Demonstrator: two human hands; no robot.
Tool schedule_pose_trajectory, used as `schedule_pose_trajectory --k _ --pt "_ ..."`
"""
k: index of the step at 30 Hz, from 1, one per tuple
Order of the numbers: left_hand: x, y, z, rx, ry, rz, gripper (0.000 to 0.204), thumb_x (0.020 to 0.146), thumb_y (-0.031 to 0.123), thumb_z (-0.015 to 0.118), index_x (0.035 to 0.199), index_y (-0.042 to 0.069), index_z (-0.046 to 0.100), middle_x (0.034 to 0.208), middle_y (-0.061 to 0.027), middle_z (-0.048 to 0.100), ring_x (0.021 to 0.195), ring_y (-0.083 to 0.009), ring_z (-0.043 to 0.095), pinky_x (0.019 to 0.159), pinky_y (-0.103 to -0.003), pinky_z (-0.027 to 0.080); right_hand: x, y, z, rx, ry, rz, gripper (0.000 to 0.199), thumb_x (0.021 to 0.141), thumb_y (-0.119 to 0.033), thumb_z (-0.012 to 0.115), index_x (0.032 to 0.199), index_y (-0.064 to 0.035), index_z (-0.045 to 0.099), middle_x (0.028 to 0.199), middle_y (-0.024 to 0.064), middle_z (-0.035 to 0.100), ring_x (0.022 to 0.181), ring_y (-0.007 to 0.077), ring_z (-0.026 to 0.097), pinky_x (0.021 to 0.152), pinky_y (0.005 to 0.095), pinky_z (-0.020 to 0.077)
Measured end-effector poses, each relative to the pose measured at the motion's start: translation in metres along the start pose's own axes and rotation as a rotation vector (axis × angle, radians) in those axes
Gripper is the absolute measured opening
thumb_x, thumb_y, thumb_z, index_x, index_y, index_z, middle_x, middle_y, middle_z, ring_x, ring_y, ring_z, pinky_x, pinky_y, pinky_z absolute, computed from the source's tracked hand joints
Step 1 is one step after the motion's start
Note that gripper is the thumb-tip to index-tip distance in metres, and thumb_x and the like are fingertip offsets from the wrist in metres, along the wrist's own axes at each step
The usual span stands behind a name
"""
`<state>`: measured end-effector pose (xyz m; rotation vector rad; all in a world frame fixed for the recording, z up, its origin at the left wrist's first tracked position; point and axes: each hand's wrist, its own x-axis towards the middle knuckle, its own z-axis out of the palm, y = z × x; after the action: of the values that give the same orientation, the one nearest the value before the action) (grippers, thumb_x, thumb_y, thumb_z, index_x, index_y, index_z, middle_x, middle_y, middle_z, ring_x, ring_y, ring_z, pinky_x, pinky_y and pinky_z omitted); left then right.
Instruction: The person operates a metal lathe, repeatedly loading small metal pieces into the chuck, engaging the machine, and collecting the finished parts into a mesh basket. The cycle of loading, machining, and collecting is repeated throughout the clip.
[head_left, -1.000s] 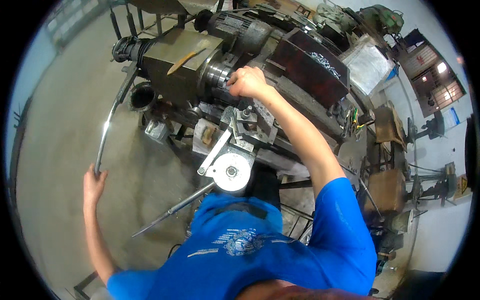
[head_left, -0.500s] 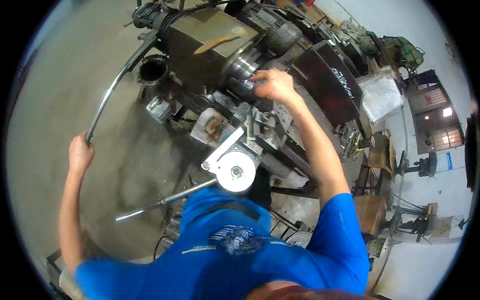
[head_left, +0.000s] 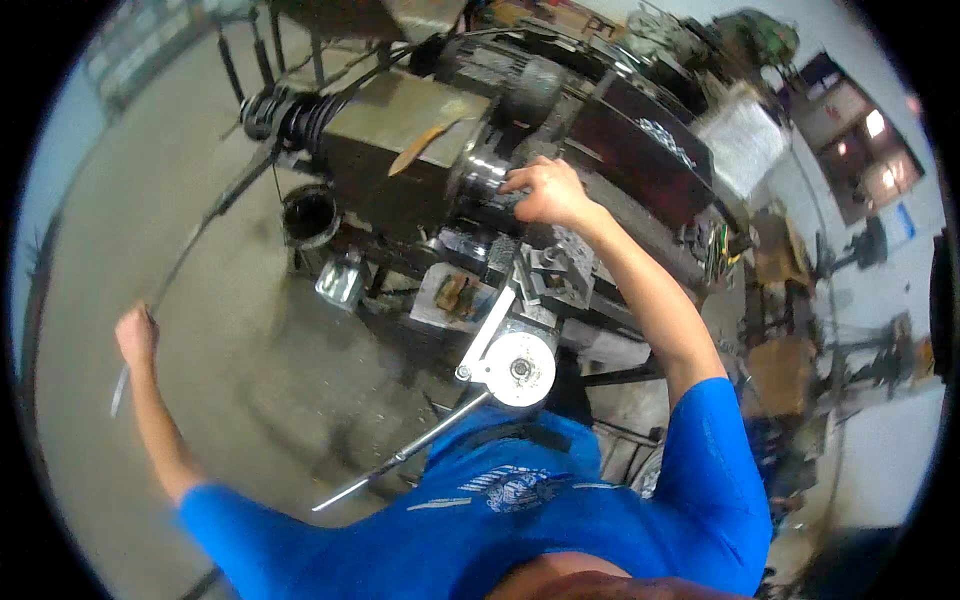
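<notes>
Stretching sideways, left fingers (head_left: pixel 130 332) wrapped around a long rod (head_left: pixel 183 259), right fingers (head_left: pixel 519 182) curled at a shiny cylinder (head_left: pixel 482 174), grip unclear.

The left arm (head_left: pixel 165 430) reaches out to the left, bent, with the left hand (head_left: pixel 137 335) closed in a grip. The right arm (head_left: pixel 650 290) stretches toward the far side, the right hand (head_left: pixel 550 192) palm down, its fingers (head_left: pixel 517 180) partly curled and pointing left.

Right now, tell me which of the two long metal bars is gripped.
The far-left bar, gripped by the left hand with its end sticking out beyond; the other bar, slanting down beside the white disc, has no hand on it.
</notes>
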<state>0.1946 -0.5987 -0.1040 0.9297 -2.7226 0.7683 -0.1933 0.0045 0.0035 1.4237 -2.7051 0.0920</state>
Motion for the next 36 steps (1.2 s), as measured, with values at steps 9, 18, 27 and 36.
schedule_pose_trajectory --k 9,18,27,36 --pt "-0.025 0.242 -0.028 -1.188 -0.131 -0.270 0.025 0.081 0.017 0.056 0.097 0.000 0.064 0.086 -0.0126 0.066 0.080 -0.0187 0.063 0.072 -0.033 0.049 -0.155 0.010 -0.064 0.128 0.404 0.060 0.046 0.052 -0.014 0.060 0.097 -0.0070 0.065 0.113 0.0104 0.060 0.104 0.0312 0.052 0.090 0.0404 0.0407" --pt "0.016 0.337 0.004 -0.350 -0.314 0.546 0.021 0.073 0.016 0.062 0.092 0.007 0.060 0.083 -0.0172 0.064 0.083 -0.0350 0.063 0.073 -0.047 0.050 -0.403 0.042 -0.041 0.300 0.317 0.848 0.040 0.054 -0.009 0.058 0.092 -0.0019 0.068 0.099 0.0171 0.064 0.095 0.0310 0.058 0.087 0.0348 0.0451" --pt "-0.047 0.320 0.001 -0.429 -0.478 0.191 0.029 0.078 0.022 0.060 0.104 0.010 0.063 0.087 -0.0163 0.066 0.084 -0.0299 0.064 0.075 -0.043 0.050 -0.540 0.143 0.005 0.151 0.328 1.320 0.045 0.059 -0.015 0.059 0.103 -0.0053 0.066 0.094 0.0177 0.065 0.089 0.0276 0.062 0.080 0.0337 0.0463" --pt "-0.169 0.267 -0.088 -1.008 -0.845 0.039 0.030 0.075 0.001 0.054 0.103 0.001 0.064 0.063 -0.0092 0.063 0.059 -0.0187 0.064 0.060 -0.030 0.051 -0.640 0.242 0.029 -0.047 -0.216 1.692 0.063 0.066 -0.011 0.057 0.128 -0.0119 0.048 0.123 0.0160 0.054 0.116 0.0309 0.049 0.097 0.0374 0.0389"
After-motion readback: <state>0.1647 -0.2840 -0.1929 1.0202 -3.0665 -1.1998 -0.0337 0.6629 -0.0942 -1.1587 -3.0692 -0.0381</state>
